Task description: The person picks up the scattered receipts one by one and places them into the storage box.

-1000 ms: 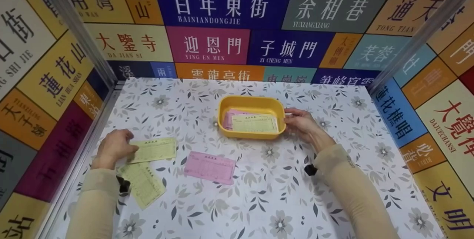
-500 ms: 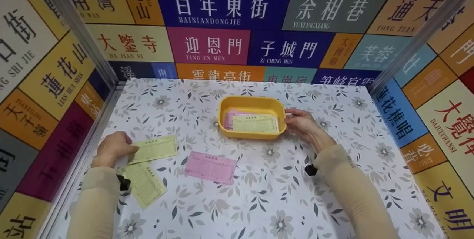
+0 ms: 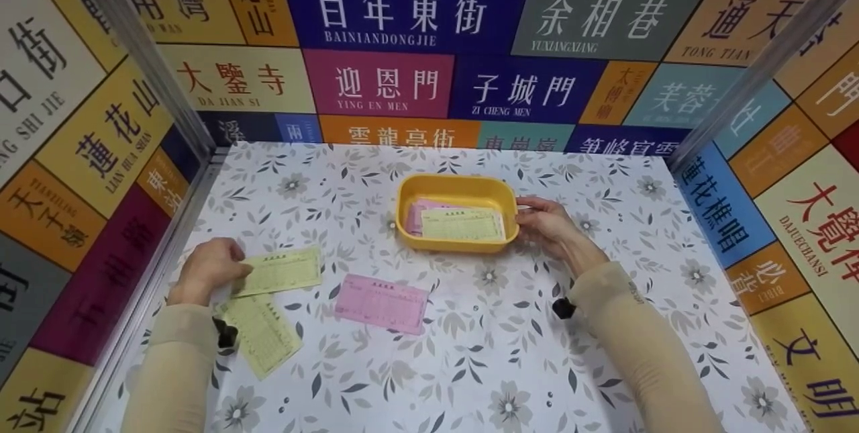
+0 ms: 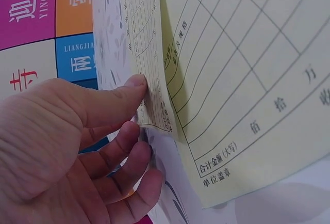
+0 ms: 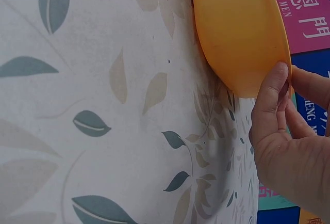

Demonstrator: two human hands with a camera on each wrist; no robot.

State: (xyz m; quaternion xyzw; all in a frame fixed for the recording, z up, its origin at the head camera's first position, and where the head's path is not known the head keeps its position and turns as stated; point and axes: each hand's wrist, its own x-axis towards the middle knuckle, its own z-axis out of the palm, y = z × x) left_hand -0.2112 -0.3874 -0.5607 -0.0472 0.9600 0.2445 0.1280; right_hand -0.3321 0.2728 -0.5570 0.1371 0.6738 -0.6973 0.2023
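My left hand pinches the left end of a yellow receipt slip. In the left wrist view, the thumb lies over this slip with the fingertips behind its edge. Partly beneath it, a second yellow slip lies slanted on the table. With the thumb outside and fingers past the rim, my right hand grips the right end of a yellow plastic container. A yellow slip lies on pink slips inside the container.
A single pink slip lies flat between the left hand and the container. White floral paper covers the table. Printed panels wall the back and both sides, with metal posts at the corners.
The yellow slip under the left hand shifts very slightly. Both hands otherwise keep their places, and the container and pink slip stay where they were.
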